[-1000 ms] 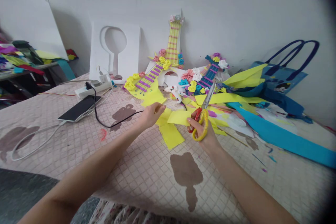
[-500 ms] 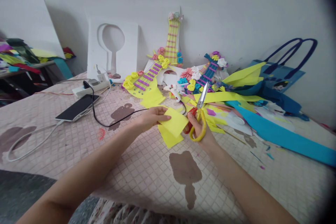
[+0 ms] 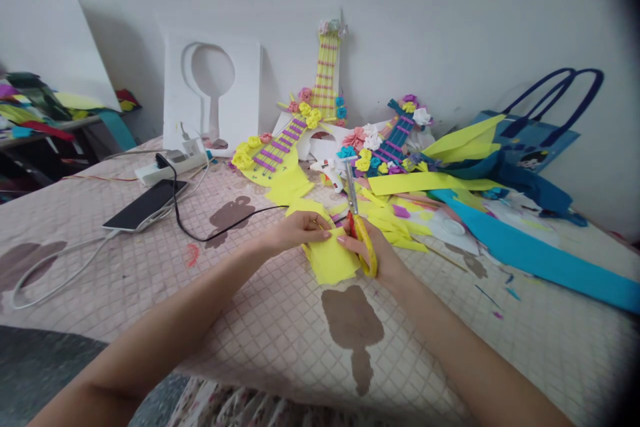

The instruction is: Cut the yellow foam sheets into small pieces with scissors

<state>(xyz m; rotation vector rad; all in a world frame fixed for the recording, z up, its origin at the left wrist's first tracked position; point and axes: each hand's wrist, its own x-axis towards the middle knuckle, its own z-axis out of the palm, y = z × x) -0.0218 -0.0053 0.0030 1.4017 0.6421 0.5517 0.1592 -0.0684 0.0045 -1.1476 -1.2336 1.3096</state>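
Note:
My left hand pinches the upper edge of a folded piece of yellow paper between thumb and fingers. My right hand has its fingers through the scissors, which have red and yellow handles. The blades look closed and point away from me, tilted slightly left. The right thumb and fingertips also reach the paper's upper right edge, close to the left fingertips. More yellow paper lies just beyond the hands. A white glue gun rests past the scissors' blades.
A phone on a white cable and a power strip lie at left. Guitar-shaped crafts with paper flowers stand at the back beside a white cut-out board. To the right are a blue paper strip, scraps and a blue bag.
My right hand has moved left toward the left hand, and the scissors have swung from pointing up-right to slightly left. The paper has turned and sits a little lower.

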